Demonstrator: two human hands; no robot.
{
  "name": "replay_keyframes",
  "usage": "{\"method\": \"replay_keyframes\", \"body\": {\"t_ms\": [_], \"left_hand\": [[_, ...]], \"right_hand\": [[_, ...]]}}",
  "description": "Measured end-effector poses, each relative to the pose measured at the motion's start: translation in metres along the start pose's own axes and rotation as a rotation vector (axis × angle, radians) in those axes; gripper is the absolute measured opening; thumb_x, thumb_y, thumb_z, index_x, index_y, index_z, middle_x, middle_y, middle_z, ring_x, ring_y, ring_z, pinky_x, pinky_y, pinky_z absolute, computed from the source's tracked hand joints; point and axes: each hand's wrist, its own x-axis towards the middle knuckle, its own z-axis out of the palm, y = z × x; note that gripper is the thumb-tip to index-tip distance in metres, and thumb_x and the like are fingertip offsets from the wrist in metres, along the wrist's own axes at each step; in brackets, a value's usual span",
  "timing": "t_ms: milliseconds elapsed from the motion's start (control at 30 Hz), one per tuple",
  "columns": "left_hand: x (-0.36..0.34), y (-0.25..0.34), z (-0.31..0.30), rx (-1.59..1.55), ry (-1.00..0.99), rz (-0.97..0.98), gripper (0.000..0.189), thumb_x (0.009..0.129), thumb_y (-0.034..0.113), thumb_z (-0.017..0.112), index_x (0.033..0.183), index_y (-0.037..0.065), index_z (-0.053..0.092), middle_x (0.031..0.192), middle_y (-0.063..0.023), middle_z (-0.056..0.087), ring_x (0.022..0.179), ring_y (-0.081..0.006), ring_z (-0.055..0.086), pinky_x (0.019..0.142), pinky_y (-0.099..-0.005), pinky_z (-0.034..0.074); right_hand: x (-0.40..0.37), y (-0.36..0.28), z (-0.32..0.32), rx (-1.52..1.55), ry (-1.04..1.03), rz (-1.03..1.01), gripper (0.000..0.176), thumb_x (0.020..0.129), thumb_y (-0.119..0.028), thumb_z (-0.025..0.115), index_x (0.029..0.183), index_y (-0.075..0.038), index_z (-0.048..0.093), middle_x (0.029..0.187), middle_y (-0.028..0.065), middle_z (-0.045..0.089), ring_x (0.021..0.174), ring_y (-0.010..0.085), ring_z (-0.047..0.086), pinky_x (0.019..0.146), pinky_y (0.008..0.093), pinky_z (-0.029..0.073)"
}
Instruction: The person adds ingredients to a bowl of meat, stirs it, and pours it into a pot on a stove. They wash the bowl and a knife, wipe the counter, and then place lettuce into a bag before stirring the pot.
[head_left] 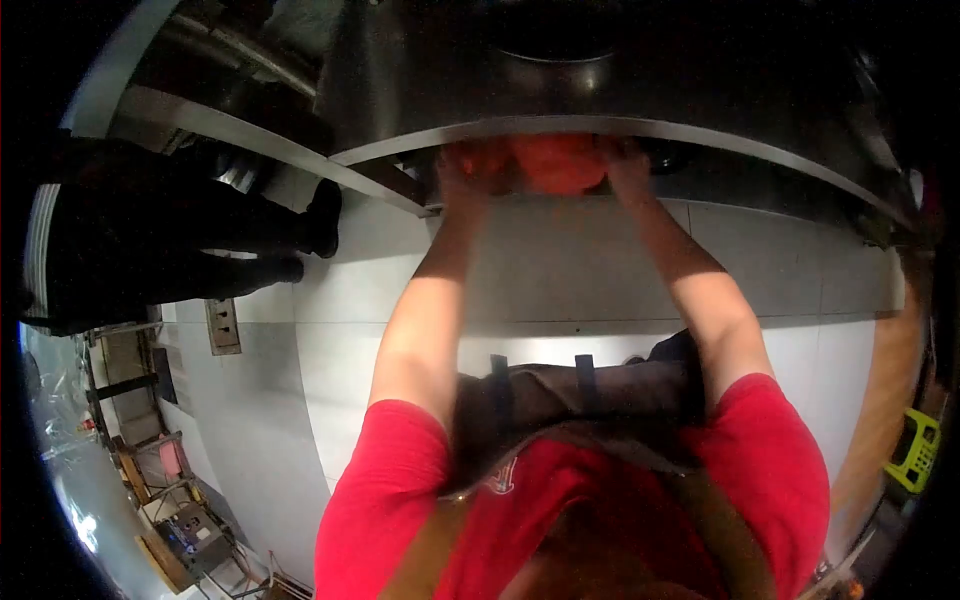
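Both my arms stretch forward to a low shelf space under a steel counter. A crumpled red-orange thing [562, 165], like a plastic bag, lies there between my hands, partly hidden by the counter's lip. My left hand [464, 182] is at its left side, smeared by motion, so its fingers cannot be made out. Against its right edge is my right hand [628, 172], with the fingertips lost in shadow under the counter. Whether either hand grips the red thing does not show. A dark rounded object [662, 160] sits just right of my right hand.
The steel counter edge [560, 126] curves across just above my hands. To the left stands another person in dark trousers [200, 225] and black shoes, beside a metal frame. Lower left are cluttered shelves [190, 530]. A yellow-green plastic item [912, 450] is at the far right.
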Motion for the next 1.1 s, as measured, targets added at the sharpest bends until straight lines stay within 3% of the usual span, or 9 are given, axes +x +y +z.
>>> {"method": "replay_keyframes", "body": {"t_ms": [167,233,333,367,467,700,833,933,1100], "left_hand": [[0.019,0.023,0.002,0.179,-0.147,-0.162,0.092,0.071,0.057,0.064,0.141,0.011,0.027,0.146,-0.0154,0.024,0.131,-0.0372,0.027,0.108,-0.0464,0.024],[0.035,0.027,0.014,0.501,-0.182,-0.162,0.089,0.073,0.062,0.057,0.143,0.016,0.027,0.147,-0.0142,0.023,0.133,-0.036,0.025,0.108,-0.0494,0.021],[0.029,0.054,0.01,0.887,-0.197,0.163,0.085,0.075,0.063,0.052,0.143,0.019,0.025,0.148,-0.0124,0.021,0.135,-0.0339,0.023,0.109,-0.0523,0.017],[0.028,0.054,0.014,0.933,-0.205,0.217,0.084,0.076,0.062,0.051,0.144,0.02,0.025,0.149,-0.0117,0.021,0.135,-0.0337,0.022,0.109,-0.0529,0.016],[0.043,0.019,0.027,0.785,-0.23,0.066,0.08,0.077,0.059,0.052,0.143,0.021,0.027,0.148,-0.0101,0.023,0.135,-0.0335,0.023,0.108,-0.0516,0.019],[0.031,-0.071,-0.029,0.592,-0.302,0.161,0.04,0.086,0.033,0.056,0.121,0.012,0.054,0.117,-0.0144,0.056,0.108,-0.0308,0.052,0.093,-0.0392,0.043],[-0.007,-0.049,-0.062,-0.095,-0.192,0.111,0.03,0.083,0.013,0.064,0.112,0.007,0.057,0.102,-0.0151,0.06,0.098,-0.032,0.055,0.087,-0.0362,0.048],[-0.029,0.0,-0.086,0.344,-0.13,0.176,0.037,0.074,0.006,0.071,0.107,0.007,0.056,0.096,-0.0145,0.059,0.097,-0.0316,0.055,0.081,-0.0367,0.049],[-0.041,0.014,-0.086,0.171,-0.129,0.462,0.028,0.064,0.005,0.077,0.085,0.005,0.059,0.094,-0.0128,0.058,0.093,-0.0284,0.056,0.072,-0.0346,0.05]], "right_hand": [[-0.01,-0.069,-0.053,0.593,0.264,-0.036,0.032,0.083,-0.013,0.061,0.113,-0.002,0.056,0.1,0.0152,0.06,0.095,0.0294,0.057,0.081,0.0362,0.047],[-0.031,-0.106,-0.068,0.001,0.359,-0.295,0.034,0.082,-0.014,0.062,0.114,-0.003,0.055,0.103,0.0166,0.059,0.097,0.031,0.056,0.083,0.0372,0.046],[-0.077,-0.155,-0.059,0.375,-0.47,-0.084,0.04,0.081,-0.014,0.062,0.118,-0.004,0.052,0.116,0.017,0.055,0.105,0.0323,0.054,0.092,0.0397,0.042],[-0.079,-0.156,-0.043,0.227,-0.631,-0.484,0.043,0.08,-0.013,0.061,0.121,-0.004,0.05,0.12,0.0166,0.053,0.107,0.0325,0.053,0.094,0.0404,0.041],[-0.089,-0.148,0.004,0.237,-0.562,-0.639,0.052,0.079,-0.016,0.063,0.127,-0.006,0.045,0.125,0.0175,0.05,0.112,0.0328,0.051,0.095,0.042,0.041],[-0.011,-0.069,0.059,0.121,-0.494,0.04,0.074,0.087,-0.045,0.054,0.144,-0.015,0.018,0.14,0.0167,0.036,0.129,0.0305,0.036,0.106,0.0401,0.029],[0.006,-0.142,-0.03,0.178,-0.738,0.247,0.066,0.086,-0.048,0.055,0.138,-0.014,0.035,0.141,0.0164,0.036,0.13,0.0276,0.036,0.106,0.038,0.029],[0.039,-0.136,-0.021,0.274,-1.296,0.368,0.06,0.085,-0.047,0.057,0.131,-0.01,0.045,0.14,0.0165,0.037,0.13,0.0267,0.036,0.106,0.0372,0.029],[-0.015,-0.145,0.03,0.466,-0.63,0.069,0.062,0.086,-0.04,0.057,0.137,-0.01,0.036,0.144,0.0161,0.03,0.133,0.0286,0.03,0.108,0.0377,0.026]]}}
